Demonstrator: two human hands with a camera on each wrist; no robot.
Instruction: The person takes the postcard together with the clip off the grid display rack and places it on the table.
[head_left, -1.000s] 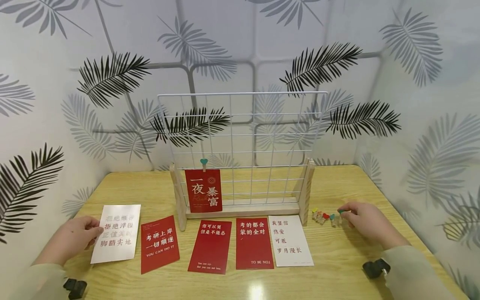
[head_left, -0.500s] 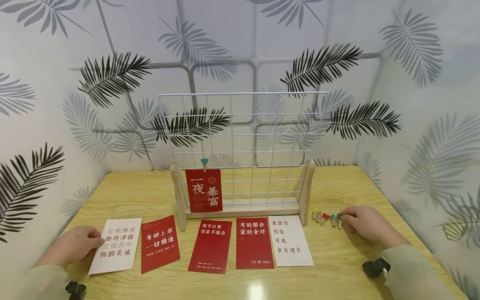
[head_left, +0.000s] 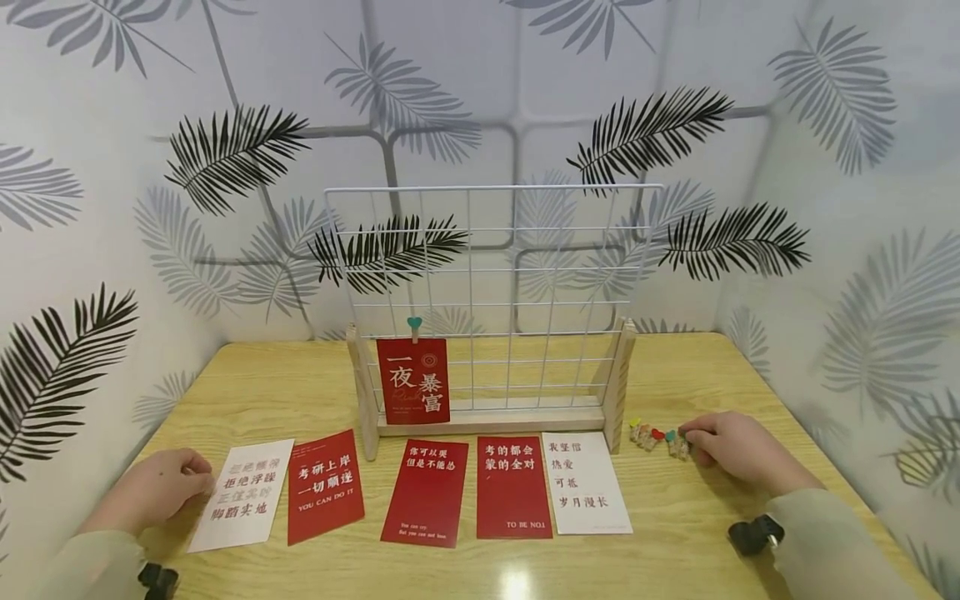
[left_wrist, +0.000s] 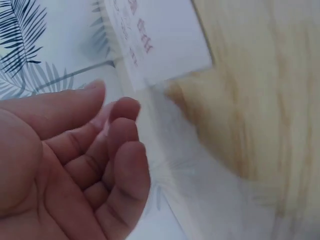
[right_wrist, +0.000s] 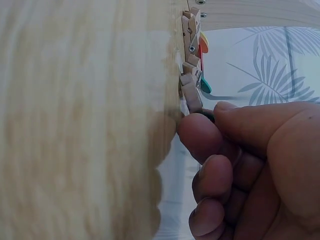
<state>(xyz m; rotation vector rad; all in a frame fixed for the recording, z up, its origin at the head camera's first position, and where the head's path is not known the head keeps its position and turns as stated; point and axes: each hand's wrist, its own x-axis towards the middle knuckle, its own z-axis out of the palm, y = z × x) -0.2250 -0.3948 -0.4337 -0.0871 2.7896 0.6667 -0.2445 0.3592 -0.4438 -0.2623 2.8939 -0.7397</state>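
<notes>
A white card [head_left: 242,498] with red and grey characters lies on the table at the far left. My left hand [head_left: 159,487] is just left of it; in the left wrist view its fingers [left_wrist: 131,165] are loosely bent, apart from the card [left_wrist: 170,45], with nothing between them and the thumb. On the right, my right hand [head_left: 731,446] pinches a small wooden clothespin [right_wrist: 191,96] by its green end between thumb and index finger. Beside it, several more clothespins [head_left: 645,435] with coloured hearts lie in a row.
A white wire grid [head_left: 491,187] stands in a wooden base [head_left: 495,422] mid-table. A red card [head_left: 412,400] hangs from it by a teal heart clothespin [head_left: 415,325]. In front lie red cards [head_left: 326,525], [head_left: 423,508], [head_left: 514,504] and a white card [head_left: 592,517].
My left hand has brought the white card nearer the front, let go of it and drawn slightly away. The right hand has settled at the clothespins, setting the green one down beside the others.
</notes>
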